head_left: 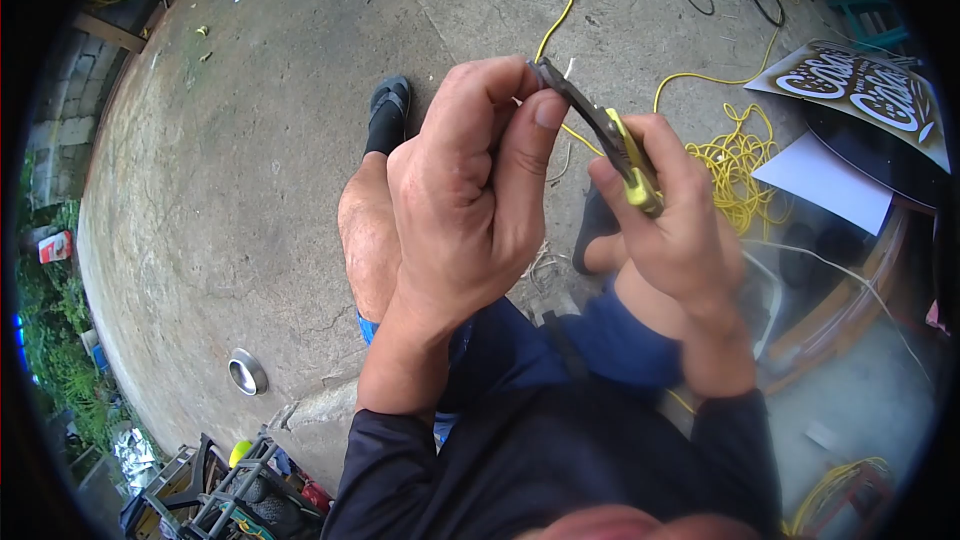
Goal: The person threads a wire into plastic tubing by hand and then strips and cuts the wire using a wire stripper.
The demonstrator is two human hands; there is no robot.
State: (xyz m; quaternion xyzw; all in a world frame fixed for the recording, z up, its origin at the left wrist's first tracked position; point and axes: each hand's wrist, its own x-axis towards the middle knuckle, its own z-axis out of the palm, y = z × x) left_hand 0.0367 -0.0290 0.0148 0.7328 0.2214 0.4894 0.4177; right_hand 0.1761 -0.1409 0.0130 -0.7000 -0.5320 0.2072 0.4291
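Note:
My right hand (665,200) is closed around the yellow and dark handles of a hand tool that looks like pliers (622,145). The tool's dark jaws point up and left, meeting the fingertips of my left hand (475,165). Thumb and index finger of that hand are pinched together at the jaw tip. A small whitish end (571,68) sticks up beside the jaws. Whatever lies between the left fingertips is mostly hidden.
A tangled yellow cord (740,165) lies on the concrete floor (250,160) at the right. Printed signs (860,90) and a white sheet (825,183) are beyond it. A metal bowl (247,372) sits at lower left, near a metal frame (225,490).

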